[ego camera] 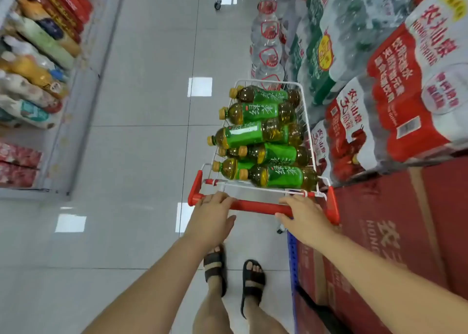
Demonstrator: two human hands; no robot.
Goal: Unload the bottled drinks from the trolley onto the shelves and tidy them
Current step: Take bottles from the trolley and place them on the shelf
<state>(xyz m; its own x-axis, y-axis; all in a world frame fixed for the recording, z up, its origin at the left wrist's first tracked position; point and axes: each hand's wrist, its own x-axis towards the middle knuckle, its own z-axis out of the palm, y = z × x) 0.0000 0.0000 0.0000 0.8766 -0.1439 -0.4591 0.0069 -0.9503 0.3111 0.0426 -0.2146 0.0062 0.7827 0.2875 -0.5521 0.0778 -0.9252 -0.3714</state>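
A small white wire trolley (311, 120) with a red handle bar (258, 206) stands in a shop aisle, close to the right-hand stacks. It is piled with several green-labelled tea bottles (255, 131) lying on their sides, yellow caps pointing left. My left hand (212, 215) grips the left end of the handle bar. My right hand (302, 215) grips the bar's right part. Shelves (54, 131) with bottled drinks run along the left side of the aisle.
Shrink-wrapped packs of water (395, 100) and red cartons (395, 232) are stacked tight along the right. Large water jugs (268, 42) stand beyond the trolley. Another cart's wheel (217, 5) shows far ahead. Grey tiled floor (141, 156) stretches between. My sandalled feet (234, 275) are below.
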